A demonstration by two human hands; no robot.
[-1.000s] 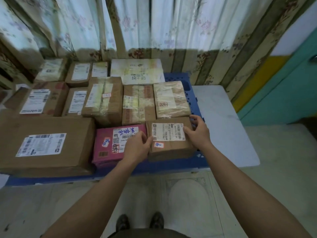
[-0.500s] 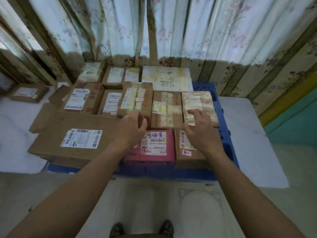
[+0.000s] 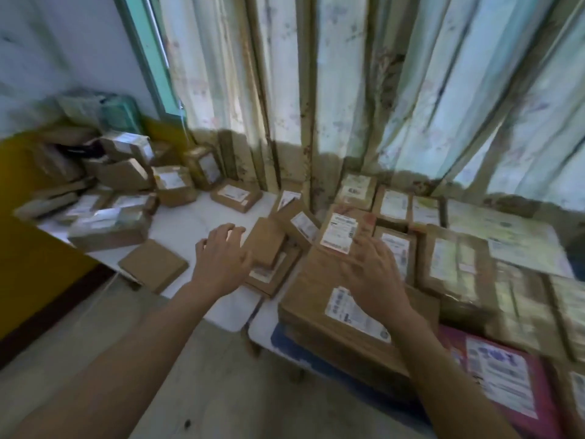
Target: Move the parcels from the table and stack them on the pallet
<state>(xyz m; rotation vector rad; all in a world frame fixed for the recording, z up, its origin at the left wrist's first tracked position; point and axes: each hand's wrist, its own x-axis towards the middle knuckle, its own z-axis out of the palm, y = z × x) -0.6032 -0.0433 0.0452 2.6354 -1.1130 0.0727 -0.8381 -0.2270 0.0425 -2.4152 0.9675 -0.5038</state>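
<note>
Head view: left hand point(image 3: 221, 258) and right hand point(image 3: 375, 280) hover with fingers spread, empty, above brown cardboard parcels point(image 3: 345, 315) on the white table point(image 3: 186, 223).

I see brown cardboard parcels point(image 3: 126, 182) heaped at ten o'clock on the white bench point(image 3: 186, 223), a flat one point(image 3: 153, 269) lying alone at its near edge. At three o'clock, labelled parcels point(image 3: 456, 264) lie flat, packed side by side on the blue pallet point(image 3: 285, 342), a pink one point(image 3: 497, 381) nearest me.

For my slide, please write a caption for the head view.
Both empty hands, left hand and right hand, reach toward brown cardboard parcels on the white table.
</note>
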